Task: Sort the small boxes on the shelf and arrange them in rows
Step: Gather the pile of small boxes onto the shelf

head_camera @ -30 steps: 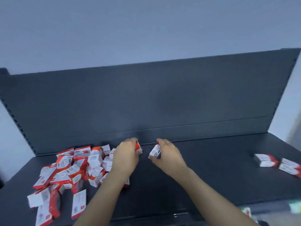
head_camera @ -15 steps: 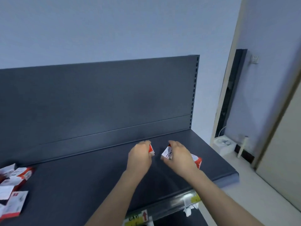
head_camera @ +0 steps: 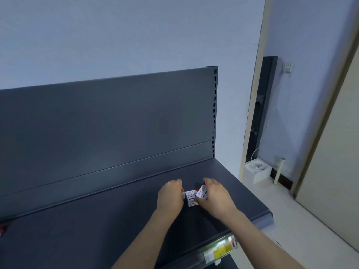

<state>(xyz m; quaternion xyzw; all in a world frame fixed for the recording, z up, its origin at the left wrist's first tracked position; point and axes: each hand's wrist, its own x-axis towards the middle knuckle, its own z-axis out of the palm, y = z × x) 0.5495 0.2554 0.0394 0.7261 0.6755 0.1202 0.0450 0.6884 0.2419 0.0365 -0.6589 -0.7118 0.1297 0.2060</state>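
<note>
- Nearest, at five o'clock in the view, a yellow price label [head_camera: 220,251] sits in the front rail of the shelf.
- Two bare forearms reach up from six o'clock over the dark grey shelf [head_camera: 97,220], toward its right end.
- The left hand [head_camera: 171,198] curls its fingers round a mostly hidden box [head_camera: 182,191]. Only a red-and-white edge shows, so its heading cannot be told.
- At that hand's three o'clock, the middle paper-clip box [head_camera: 190,197] stands on the shelf. Its long axis is vertical and its printed face is toward the viewer.
- The right hand [head_camera: 215,199] pinches a tilted paper-clip box [head_camera: 202,193] between thumb and fingers, right beside the middle one. Its long axis leans off vertical.
- This looks like the start of a row. To do it well, stand the tilted box upright, bring the sides flush, and close in gently from nine and three o'clock so the standing box does not tip.
- At twelve o'clock rises the shelf's back panel [head_camera: 106,123].
- At two o'clock, a white carton [head_camera: 256,172] sits on the floor.
</note>
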